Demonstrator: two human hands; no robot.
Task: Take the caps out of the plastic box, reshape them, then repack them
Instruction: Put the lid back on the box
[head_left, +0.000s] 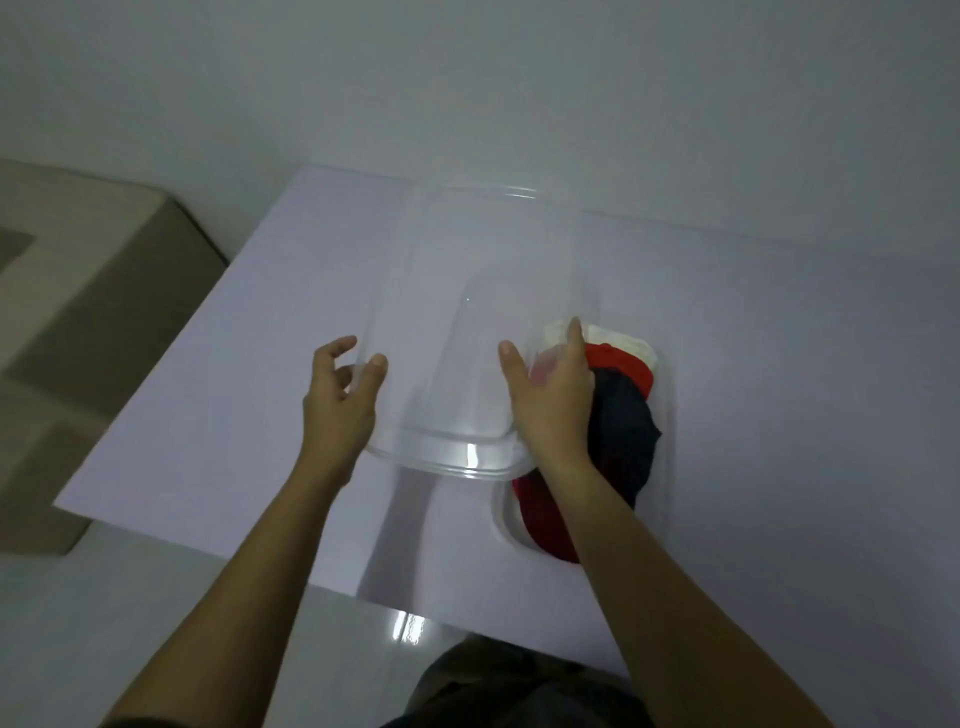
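A big clear plastic box (467, 322) hangs over the middle of the white table (218, 415), held between both hands. My left hand (340, 400) pinches its left rim between thumb and fingers. My right hand (553, 400) presses on its right side, thumb on top. Right of the box, a pile of caps lies in a shallow clear plastic tray (667, 415): a white cap (626, 340) at the far end, then a red cap (626, 369), a navy cap (628, 436) and a dark red cap (540, 519) nearest me. My right arm hides part of the pile.
The table's left edge runs diagonally, with a beige patterned floor (78, 291) beyond it. A plain wall (519, 78) stands right behind the table's far edge. The front edge lies near my dark-clothed lap (519, 686). Bare tabletop stretches to the right of the tray.
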